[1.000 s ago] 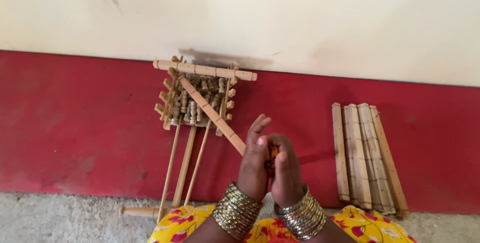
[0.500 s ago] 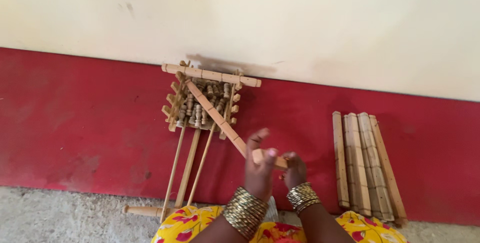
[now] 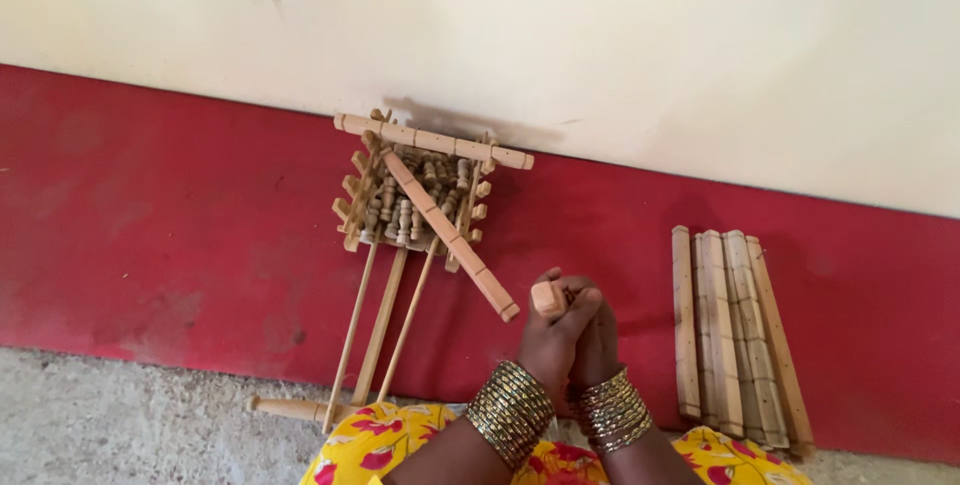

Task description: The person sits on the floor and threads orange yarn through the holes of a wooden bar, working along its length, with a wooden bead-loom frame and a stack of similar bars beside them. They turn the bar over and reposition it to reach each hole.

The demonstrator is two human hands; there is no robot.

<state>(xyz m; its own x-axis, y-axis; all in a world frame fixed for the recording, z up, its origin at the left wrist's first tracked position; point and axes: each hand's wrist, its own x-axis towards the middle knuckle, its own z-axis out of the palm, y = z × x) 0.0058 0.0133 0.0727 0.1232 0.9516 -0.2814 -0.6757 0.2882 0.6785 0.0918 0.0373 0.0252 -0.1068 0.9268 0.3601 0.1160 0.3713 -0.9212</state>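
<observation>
Light: soft, even daylight — bright, no glare | Shadows: a faint grey one cast up onto the wall [image 3: 600, 35] behind the wooden frame [image 3: 420, 195]; little under the hands | Sharpness: centre crisp, wood grain readable — slight softness at the corners | Distortion: wall line bows mildly

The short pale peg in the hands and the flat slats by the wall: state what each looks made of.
Short pale peg, clasped in both hands: apparently bare, unvarnished wood, pale tan and matte. Flat slats: likely the same raw wood, showing lengthwise grain and dull, unpainted faces.
</observation>
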